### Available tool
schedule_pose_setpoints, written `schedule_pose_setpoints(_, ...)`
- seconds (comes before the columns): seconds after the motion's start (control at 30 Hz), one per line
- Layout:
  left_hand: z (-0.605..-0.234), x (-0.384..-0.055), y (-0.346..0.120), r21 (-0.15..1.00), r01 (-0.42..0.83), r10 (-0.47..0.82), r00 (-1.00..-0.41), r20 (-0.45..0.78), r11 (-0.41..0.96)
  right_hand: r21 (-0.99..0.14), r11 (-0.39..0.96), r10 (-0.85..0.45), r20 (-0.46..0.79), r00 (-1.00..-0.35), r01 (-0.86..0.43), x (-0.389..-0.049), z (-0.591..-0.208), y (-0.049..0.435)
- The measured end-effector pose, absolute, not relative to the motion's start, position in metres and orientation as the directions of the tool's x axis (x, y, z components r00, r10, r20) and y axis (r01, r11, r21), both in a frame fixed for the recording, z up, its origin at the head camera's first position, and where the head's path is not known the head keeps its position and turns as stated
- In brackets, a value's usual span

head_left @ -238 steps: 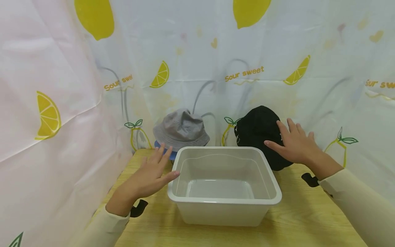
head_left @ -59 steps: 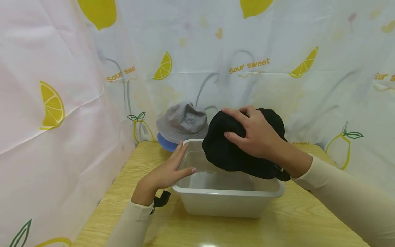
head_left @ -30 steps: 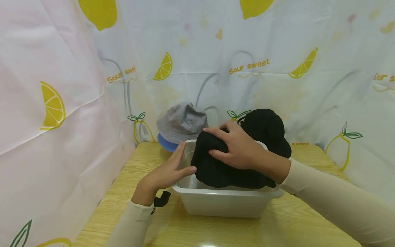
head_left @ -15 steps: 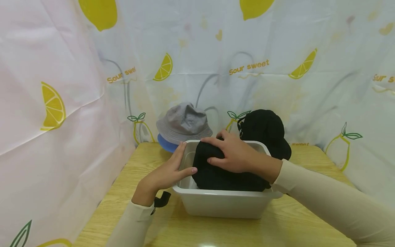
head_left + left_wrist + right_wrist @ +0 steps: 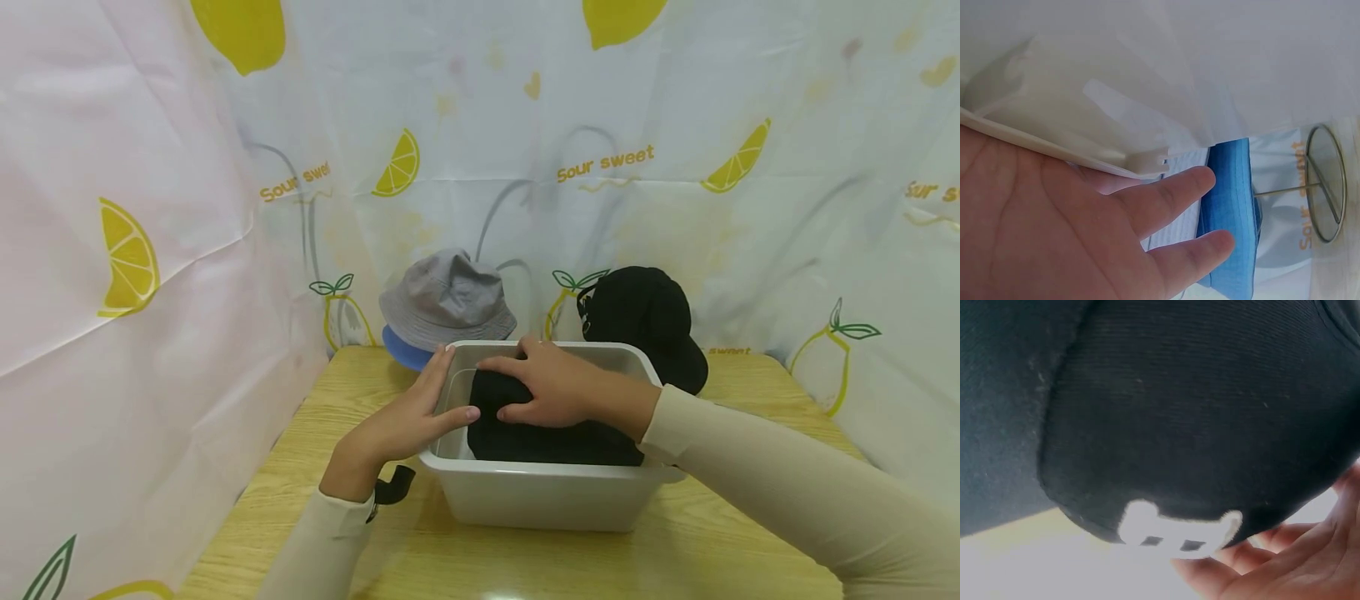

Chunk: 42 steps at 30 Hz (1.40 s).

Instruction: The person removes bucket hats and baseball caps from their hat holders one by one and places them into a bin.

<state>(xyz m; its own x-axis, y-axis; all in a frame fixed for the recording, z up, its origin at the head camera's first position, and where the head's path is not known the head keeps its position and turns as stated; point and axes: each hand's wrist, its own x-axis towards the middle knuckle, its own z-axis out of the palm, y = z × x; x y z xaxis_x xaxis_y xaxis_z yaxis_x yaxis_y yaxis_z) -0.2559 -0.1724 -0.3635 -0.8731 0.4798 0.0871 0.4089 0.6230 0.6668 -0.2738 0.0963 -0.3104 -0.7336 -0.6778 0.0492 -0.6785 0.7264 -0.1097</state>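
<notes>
The right hand (image 5: 553,385) grips a black cap (image 5: 555,443) inside the white basin (image 5: 540,502), seemingly placing it; the left hand (image 5: 397,429), spread, rests against the basin. Release seems called for.

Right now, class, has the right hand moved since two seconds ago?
Yes: against the tub, the right hand has moved left and down.
</notes>
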Motion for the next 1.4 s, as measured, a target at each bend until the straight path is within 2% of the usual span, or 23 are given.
schedule_pose_setpoints(0.33,-0.362,-0.255,-0.172,0.662,0.41,0.481,-0.872,0.084,0.628,-0.107,0.732,-0.68,-0.041,-0.732,-0.673,-0.28,-0.32,0.088)
schedule_pose_setpoints(0.6,-0.361,-0.254,-0.171,0.654,0.408,0.479,-0.874,0.079,0.637,-0.083,0.716,-0.698,-0.069,-0.713,-0.693,-0.286,-0.33,0.086)
schedule_pose_setpoints(1.2,-0.362,-0.254,-0.171,0.658,0.403,0.475,-0.877,0.077,0.637,-0.147,0.678,-0.735,-0.153,-0.661,-0.72,-0.297,-0.345,0.084)
schedule_pose_setpoints(1.4,-0.361,-0.254,-0.171,0.651,0.401,0.468,-0.88,0.078,0.645,-0.114,0.663,-0.747,-0.152,-0.647,-0.74,-0.3,-0.349,0.081)
